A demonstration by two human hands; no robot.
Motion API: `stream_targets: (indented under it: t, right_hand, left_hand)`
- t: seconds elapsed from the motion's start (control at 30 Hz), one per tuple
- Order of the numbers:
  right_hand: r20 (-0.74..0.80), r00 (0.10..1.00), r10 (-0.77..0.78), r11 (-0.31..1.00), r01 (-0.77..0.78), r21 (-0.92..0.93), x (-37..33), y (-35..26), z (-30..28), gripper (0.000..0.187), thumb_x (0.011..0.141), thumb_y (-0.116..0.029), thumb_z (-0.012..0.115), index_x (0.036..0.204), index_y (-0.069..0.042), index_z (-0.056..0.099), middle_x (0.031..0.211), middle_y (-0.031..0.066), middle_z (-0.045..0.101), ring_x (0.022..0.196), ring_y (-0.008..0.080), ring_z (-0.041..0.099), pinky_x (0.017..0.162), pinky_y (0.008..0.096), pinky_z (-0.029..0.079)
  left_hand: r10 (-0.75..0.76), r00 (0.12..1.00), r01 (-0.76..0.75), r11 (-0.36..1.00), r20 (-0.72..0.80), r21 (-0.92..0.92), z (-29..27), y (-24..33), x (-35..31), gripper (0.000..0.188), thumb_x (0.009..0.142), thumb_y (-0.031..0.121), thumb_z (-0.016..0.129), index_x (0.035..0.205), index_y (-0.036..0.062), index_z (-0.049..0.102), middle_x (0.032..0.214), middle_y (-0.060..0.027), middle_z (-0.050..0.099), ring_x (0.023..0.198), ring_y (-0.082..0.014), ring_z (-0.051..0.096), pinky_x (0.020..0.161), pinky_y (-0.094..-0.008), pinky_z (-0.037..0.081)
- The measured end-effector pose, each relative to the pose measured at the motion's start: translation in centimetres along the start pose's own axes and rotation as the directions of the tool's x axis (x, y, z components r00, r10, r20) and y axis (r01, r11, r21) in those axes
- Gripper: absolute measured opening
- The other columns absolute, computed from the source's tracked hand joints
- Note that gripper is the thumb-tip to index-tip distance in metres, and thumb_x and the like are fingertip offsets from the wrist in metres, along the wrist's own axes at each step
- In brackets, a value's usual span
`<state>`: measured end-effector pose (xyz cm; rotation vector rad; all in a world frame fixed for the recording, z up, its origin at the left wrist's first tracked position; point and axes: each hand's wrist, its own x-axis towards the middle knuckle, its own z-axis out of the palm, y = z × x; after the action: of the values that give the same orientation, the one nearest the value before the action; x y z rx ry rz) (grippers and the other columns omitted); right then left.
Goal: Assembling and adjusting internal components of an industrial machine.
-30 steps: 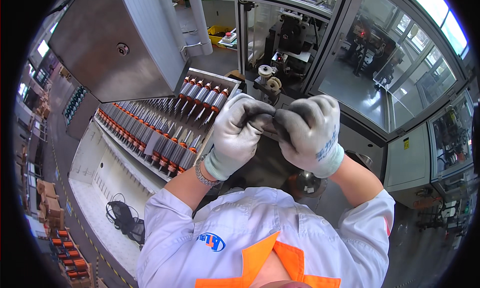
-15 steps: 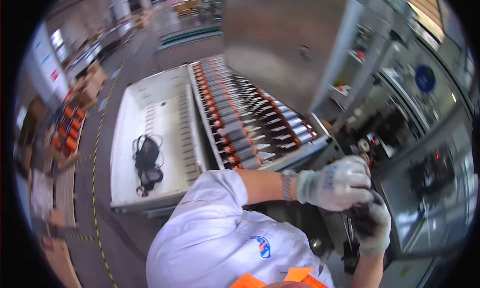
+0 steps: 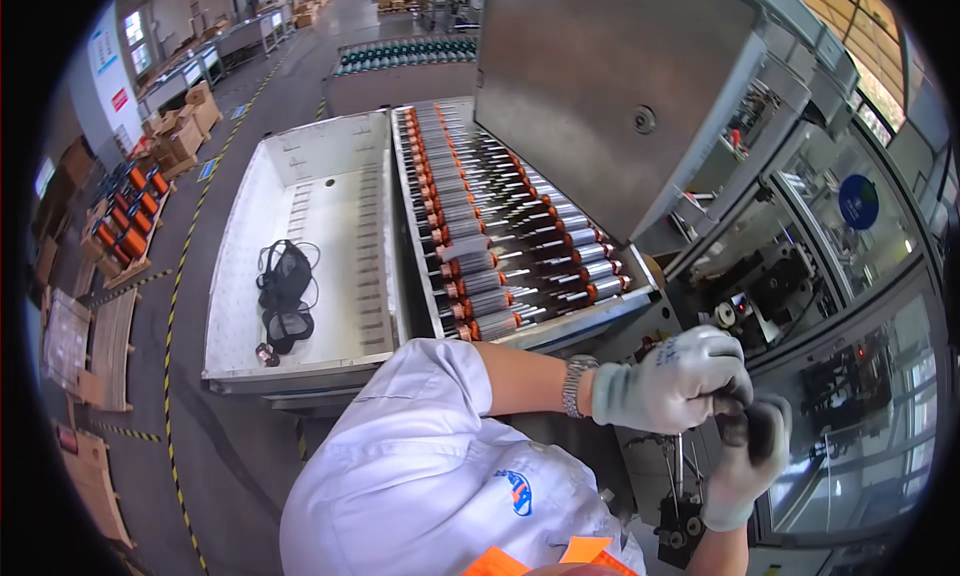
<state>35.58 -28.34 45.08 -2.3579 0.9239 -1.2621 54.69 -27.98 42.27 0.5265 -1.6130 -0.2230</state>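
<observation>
My left hand, in a white glove with dark fingertips and a wristwatch behind the cuff, reaches across to the right with its fingers curled. My right hand, gloved alike with grimy dark fingers, comes up from below, its fingers bent. The fingertips of both hands meet. Whether something small or only glove cloth is pinched between them, I cannot make out. Below the hands stands a metal rod fixture with a dark base. Left of them, a crate holds rows of motor armatures with orange windings and steel shafts.
A white crate beside it contains a black mesh item with cords. A metal panel hangs over the armatures' far side. A glazed machine enclosure stands close on the right. Orange spools lie on a pallet beyond the yellow-black floor line.
The view has turned slightly and become sharper. My right hand has rotated and its fingers have bent more, while my left hand stays at its fingertips.
</observation>
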Motion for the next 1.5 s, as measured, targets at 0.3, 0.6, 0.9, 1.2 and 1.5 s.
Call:
stream_targets:
  t: [0.3, 0.6, 0.9, 1.2, 1.5]
  right_hand:
    - [0.639, 0.667, 0.383, -0.051, -0.675, 0.736, -0.1, 0.5, -1.1, 0.028, 0.079, -0.015, 0.065, 0.101, 0.001, 0.061, 0.092, 0.0092, 0.064, 0.088, 0.0199, 0.062, 0.081, 0.0306, 0.049]
    - [-0.001, 0.792, -0.610, 0.668, 0.514, -0.538, 1.1, 0.9, -1.3, 0.026, 0.064, -0.003, 0.069, 0.090, -0.005, 0.069, 0.086, 0.0085, 0.056, 0.077, 0.0277, 0.055, 0.073, 0.0404, 0.046]
    - [0.583, 0.736, 0.344, 0.416, -0.676, 0.608, 1.2, 2.2, -2.6, 0.030, 0.093, -0.022, 0.056, 0.110, 0.002, 0.062, 0.099, 0.0063, 0.063, 0.089, 0.0163, 0.059, 0.085, 0.0302, 0.047]
    - [0.369, 0.840, 0.398, 0.670, -0.541, 0.508, 1.4, 0.7, -2.1, 0.016, 0.079, -0.007, 0.063, 0.093, -0.002, 0.061, 0.094, 0.0079, 0.060, 0.082, 0.0193, 0.058, 0.074, 0.0309, 0.045]
    - [-0.124, 0.953, -0.275, 0.955, 0.256, -0.150, 1.3, 2.2, -1.2, 0.015, 0.086, -0.013, 0.067, 0.096, -0.002, 0.065, 0.089, 0.0101, 0.057, 0.077, 0.0226, 0.055, 0.072, 0.0346, 0.044]
  left_hand:
    - [0.459, 0.877, -0.476, 0.870, 0.141, 0.128, 0.0, -1.9, 1.3, 0.021, 0.069, 0.013, 0.070, 0.089, 0.0088, 0.068, 0.085, -0.0053, 0.060, 0.084, -0.0286, 0.062, 0.081, -0.0435, 0.050]
    - [-0.413, 0.908, 0.384, 0.757, 0.070, -0.529, 3.1, -0.3, -0.3, 0.007, 0.096, 0.005, 0.065, 0.100, -0.0004, 0.065, 0.098, -0.0042, 0.062, 0.090, -0.0092, 0.061, 0.078, -0.0243, 0.051]
    - [-0.118, 0.993, 0.114, 0.985, -0.026, -0.129, 2.7, -1.4, 0.4, 0.012, 0.086, 0.005, 0.074, 0.096, 0.0003, 0.069, 0.090, -0.0073, 0.064, 0.086, -0.0190, 0.063, 0.076, -0.0300, 0.051]
    - [-0.179, 0.981, 0.183, 0.982, 0.071, -0.055, 2.3, -0.8, 0.6, 0.016, 0.091, 0.015, 0.072, 0.096, 0.0013, 0.066, 0.089, -0.0070, 0.062, 0.086, -0.0179, 0.060, 0.080, -0.0303, 0.048]
    - [-0.574, 0.790, 0.569, 0.552, 0.217, -0.610, 2.4, -0.6, 0.7, 0.014, 0.101, 0.009, 0.059, 0.111, -0.0004, 0.063, 0.098, -0.0026, 0.064, 0.091, -0.0074, 0.060, 0.082, -0.0229, 0.049]
